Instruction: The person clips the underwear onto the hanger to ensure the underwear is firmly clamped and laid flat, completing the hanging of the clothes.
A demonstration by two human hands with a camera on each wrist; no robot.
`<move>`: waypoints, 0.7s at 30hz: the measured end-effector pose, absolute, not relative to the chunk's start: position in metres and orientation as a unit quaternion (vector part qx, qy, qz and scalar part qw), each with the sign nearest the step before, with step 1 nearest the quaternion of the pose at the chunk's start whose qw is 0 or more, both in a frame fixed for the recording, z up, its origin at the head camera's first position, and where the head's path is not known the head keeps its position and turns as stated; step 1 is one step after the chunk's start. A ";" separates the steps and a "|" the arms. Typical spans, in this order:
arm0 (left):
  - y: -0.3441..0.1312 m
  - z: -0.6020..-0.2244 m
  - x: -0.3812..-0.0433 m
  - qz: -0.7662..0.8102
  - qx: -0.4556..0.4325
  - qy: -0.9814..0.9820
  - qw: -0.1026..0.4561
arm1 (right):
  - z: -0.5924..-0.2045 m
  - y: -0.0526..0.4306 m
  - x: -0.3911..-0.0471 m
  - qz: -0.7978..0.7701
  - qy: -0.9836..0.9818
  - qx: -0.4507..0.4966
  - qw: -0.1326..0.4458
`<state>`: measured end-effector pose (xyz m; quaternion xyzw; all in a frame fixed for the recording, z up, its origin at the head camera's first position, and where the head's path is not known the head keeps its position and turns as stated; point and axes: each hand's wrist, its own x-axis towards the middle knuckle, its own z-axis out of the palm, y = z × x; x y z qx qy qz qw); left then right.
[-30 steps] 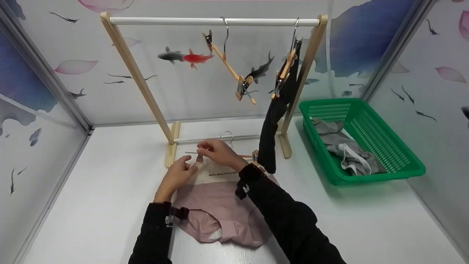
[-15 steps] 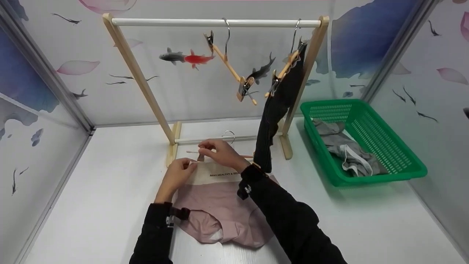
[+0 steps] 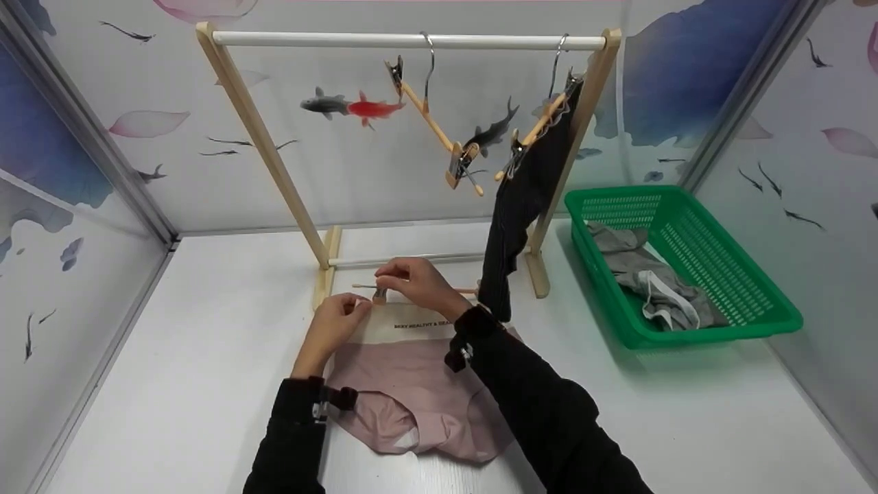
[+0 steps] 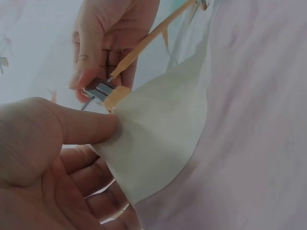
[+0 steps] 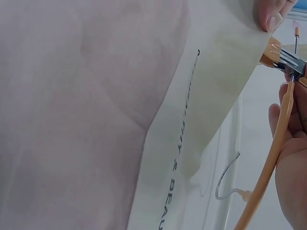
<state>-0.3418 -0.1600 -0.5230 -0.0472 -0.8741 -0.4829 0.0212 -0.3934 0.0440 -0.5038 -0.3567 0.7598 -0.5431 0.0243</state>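
Observation:
Pink underpants (image 3: pixel 411 370) with a cream, lettered waistband (image 4: pixel 158 115) lie towards me on the white table. My left hand (image 3: pixel 333 328) pinches the waistband's left corner between thumb and fingers. Just beyond it, my right hand (image 3: pixel 424 288) pinches the metal and wood clip (image 4: pixel 101 92) at the left end of an orange-brown clip hanger (image 5: pixel 268 163). The clip's wooden tip meets the waistband's edge beside my left thumb. In the right wrist view the hanger's wire hook (image 5: pixel 223 184) points away from the cloth. The far end of the hanger is partly hidden by my right hand.
A wooden rack (image 3: pixel 264 151) with a white rail (image 3: pixel 329 40) stands behind my hands. From it hang a bare clip hanger (image 3: pixel 431 123) and another bearing a dark ribbed garment (image 3: pixel 514 226), which droops close to my right arm. A green basket (image 3: pixel 727 247) at right holds grey clothing (image 3: pixel 638 267).
My left fingers have closed on the waistband corner and moved up to the clip. The lying hanger's hook has dropped from sight in the head view. The dark garment's hanger has swung a little.

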 end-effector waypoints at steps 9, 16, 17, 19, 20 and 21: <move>-0.159 -0.523 -0.341 -0.485 -0.055 -0.872 0.032 | -0.490 0.046 -0.385 -0.548 0.746 -0.378 0.024; -0.159 -0.521 -0.340 -0.495 -0.068 -0.865 0.034 | -0.494 0.045 -0.387 -0.550 0.730 -0.404 0.032; -0.159 -0.520 -0.340 -0.497 -0.069 -0.864 0.034 | -0.494 0.045 -0.386 -0.548 0.732 -0.404 0.032; -0.159 -0.520 -0.340 -0.502 -0.067 -0.862 0.032 | -0.493 0.045 -0.385 -0.540 0.739 -0.402 0.030; -0.160 -0.519 -0.340 -0.505 -0.067 -0.860 0.031 | -0.492 0.045 -0.384 -0.538 0.742 -0.399 0.033; -0.160 -0.518 -0.340 -0.509 -0.066 -0.858 0.030 | -0.492 0.045 -0.383 -0.535 0.745 -0.397 0.035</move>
